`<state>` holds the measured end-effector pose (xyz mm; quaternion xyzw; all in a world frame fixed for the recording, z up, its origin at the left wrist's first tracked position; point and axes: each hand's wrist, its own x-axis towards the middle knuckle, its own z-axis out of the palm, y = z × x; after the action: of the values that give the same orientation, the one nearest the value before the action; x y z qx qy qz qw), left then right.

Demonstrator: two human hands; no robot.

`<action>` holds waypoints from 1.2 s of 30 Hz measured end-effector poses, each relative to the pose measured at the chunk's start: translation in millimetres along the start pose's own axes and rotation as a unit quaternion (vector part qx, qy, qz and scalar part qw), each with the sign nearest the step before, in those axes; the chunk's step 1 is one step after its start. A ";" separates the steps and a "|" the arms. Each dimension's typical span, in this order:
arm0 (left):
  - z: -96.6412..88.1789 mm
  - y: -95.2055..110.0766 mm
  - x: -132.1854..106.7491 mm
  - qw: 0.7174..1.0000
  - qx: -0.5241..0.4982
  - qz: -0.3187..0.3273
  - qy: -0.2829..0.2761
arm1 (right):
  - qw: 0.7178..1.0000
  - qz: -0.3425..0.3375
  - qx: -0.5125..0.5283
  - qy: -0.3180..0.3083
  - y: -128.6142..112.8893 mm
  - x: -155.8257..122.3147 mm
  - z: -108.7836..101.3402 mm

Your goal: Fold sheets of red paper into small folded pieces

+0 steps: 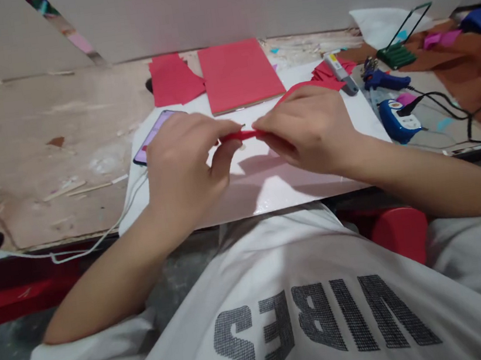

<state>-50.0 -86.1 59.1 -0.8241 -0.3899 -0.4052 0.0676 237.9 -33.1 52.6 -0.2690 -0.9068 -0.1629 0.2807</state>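
Observation:
Between my two hands stretches a narrow red strip (247, 135), which looks like folded paper or felt. My left hand (190, 154) pinches its left end between thumb and fingertips. The right end is pinched by my right hand (311, 126), whose fingers hide part of it. Both hands are over a white board (264, 191). Just beyond them lie a flat red rectangular sheet or pad (239, 75) and some cut red pieces (172, 81). Under the left wrist a phone (157, 133) is partly covered.
A grey utility knife (340, 74) rests on red scraps to the right. Farther right are a blue glue gun (387, 80), a blue power socket (400, 120) and black cords. A white cable (98, 243) runs along the left front edge. Thin wooden sticks (95, 187) lie at left.

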 end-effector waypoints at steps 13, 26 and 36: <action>66.0 -65.7 61.3 0.991 0.054 -0.077 0.091 | 0.980 0.189 -0.053 0.045 37.6 42.1 34.5; 81.7 -73.3 46.8 0.963 0.115 -0.014 0.245 | 0.977 0.205 -0.025 0.057 47.5 35.4 46.0; 75.6 -100.6 36.6 0.990 0.022 -0.097 0.101 | 0.964 0.158 -0.083 0.196 59.7 28.7 68.8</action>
<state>-60.2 36.9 14.8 -0.7356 -0.4684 -0.4819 0.0852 223.5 56.9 24.1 -0.3938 -0.7636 -0.2405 0.4517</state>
